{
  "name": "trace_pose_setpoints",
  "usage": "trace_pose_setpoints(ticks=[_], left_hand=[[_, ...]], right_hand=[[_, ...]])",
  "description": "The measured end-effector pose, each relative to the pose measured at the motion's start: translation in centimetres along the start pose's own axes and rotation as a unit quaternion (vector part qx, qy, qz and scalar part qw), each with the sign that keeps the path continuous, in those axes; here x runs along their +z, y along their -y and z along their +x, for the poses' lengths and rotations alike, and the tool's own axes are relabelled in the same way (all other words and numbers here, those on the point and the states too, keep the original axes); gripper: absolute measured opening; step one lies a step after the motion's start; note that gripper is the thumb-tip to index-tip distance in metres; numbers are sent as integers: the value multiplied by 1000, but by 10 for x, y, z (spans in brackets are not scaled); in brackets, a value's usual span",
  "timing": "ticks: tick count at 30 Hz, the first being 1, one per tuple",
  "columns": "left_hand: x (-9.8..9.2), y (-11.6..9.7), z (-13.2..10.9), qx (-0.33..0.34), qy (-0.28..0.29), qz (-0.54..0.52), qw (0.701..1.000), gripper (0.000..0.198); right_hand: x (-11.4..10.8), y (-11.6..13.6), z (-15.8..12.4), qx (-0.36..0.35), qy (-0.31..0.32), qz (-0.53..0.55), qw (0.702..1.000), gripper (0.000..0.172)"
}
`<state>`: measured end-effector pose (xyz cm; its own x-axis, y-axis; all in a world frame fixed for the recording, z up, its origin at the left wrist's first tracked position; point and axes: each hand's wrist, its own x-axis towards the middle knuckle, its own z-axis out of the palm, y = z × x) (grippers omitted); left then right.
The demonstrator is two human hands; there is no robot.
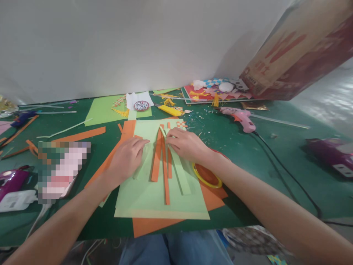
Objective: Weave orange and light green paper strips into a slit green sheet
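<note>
A light green paper sheet lies on an orange sheet at the table's near edge. Several orange paper strips fan out on top of it, converging near the top. My left hand rests palm down on the green sheet's left part, fingers curled over a pale green strip. My right hand pinches the upper ends of the orange strips with its fingertips. A green strip lies beside the orange ones.
A yellow tape roll sits under my right wrist. A pink glue gun with its black cord lies to the right. Paper scraps, tassels and a cardboard box are at the back. Purple devices sit at both sides.
</note>
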<state>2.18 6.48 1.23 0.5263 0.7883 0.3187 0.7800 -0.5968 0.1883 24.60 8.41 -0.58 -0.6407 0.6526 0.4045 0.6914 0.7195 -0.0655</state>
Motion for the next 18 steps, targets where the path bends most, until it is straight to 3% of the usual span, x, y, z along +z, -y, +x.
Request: trace_pose_setpoints(ticks=[6, 9, 13, 18], left_hand=[[-15, 12, 8, -95, -21, 131, 987, 31], [-19, 19, 10, -148, 2, 166, 975, 25], [-17, 22, 8, -184, 43, 164, 968, 28], [-17, 21, 7, -187, 41, 125, 973, 26]], right_hand=[[1, 1, 0, -2, -6, 6, 1000, 27], [1, 1, 1, -2, -9, 15, 1000, 27], [1, 1, 1, -1, -14, 21, 1000, 28], [2, 1, 1, 2, -20, 23, 1000, 28]])
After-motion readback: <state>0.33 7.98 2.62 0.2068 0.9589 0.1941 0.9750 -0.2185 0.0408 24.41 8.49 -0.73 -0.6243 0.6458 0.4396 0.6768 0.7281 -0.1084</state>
